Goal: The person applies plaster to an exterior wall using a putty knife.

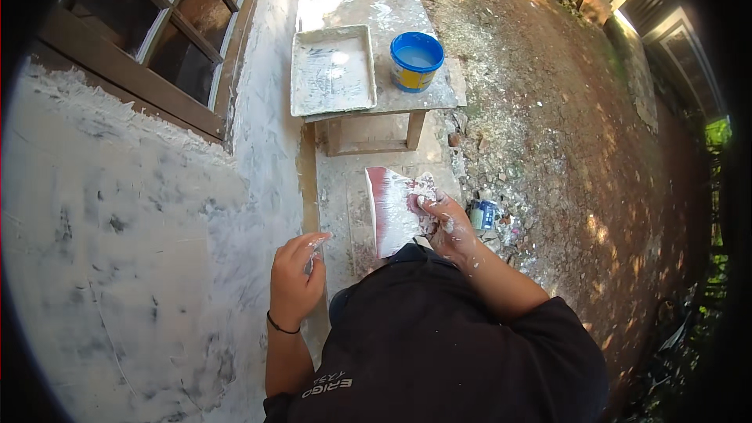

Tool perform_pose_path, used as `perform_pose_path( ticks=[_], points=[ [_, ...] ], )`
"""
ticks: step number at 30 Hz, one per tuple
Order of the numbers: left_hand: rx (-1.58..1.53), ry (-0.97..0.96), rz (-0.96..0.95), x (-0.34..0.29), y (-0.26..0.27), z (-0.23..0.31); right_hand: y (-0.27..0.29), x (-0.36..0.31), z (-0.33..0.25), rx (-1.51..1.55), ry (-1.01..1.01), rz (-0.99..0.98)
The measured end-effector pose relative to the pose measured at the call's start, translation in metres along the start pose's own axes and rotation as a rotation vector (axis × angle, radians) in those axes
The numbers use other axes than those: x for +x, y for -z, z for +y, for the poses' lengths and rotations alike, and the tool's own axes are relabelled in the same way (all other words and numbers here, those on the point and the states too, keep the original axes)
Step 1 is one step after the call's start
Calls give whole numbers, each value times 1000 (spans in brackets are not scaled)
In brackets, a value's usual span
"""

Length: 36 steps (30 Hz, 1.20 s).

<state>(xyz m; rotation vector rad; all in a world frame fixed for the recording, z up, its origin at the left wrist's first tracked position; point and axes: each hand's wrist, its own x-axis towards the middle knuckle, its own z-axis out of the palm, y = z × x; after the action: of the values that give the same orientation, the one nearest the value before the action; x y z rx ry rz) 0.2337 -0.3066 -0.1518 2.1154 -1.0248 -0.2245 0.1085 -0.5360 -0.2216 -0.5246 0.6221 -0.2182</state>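
My right hand (450, 227) is closed around the narrow end of a putty spreader (392, 211), a wide, flared reddish blade smeared with white putty. The blade's broad edge faces the wall, and white stuff clings to my right fingers and wrist. Nearer the wall, my left hand (299, 270) is raised with bent fingers and the thumb apart, seemingly holding nothing. Its fingertips carry white smears. Patchy white and grey coating covers the wall (141, 227) on my left.
Ahead stands a low, splattered wooden table (392, 12). On it are a shallow putty-coated tray (333, 70) and a blue and yellow bucket (417, 63) with pale liquid. A wooden-framed window (157, 39) is at upper left. Rubble and a blue can (483, 215) lie on the ground to the right.
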Motion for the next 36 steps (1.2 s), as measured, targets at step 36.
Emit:
perform_pose_path(
  ticks=[36],
  points=[
    [-393,474,-128,309,-223,-316,2,509,-32,-1865,249,-399]
  ],
)
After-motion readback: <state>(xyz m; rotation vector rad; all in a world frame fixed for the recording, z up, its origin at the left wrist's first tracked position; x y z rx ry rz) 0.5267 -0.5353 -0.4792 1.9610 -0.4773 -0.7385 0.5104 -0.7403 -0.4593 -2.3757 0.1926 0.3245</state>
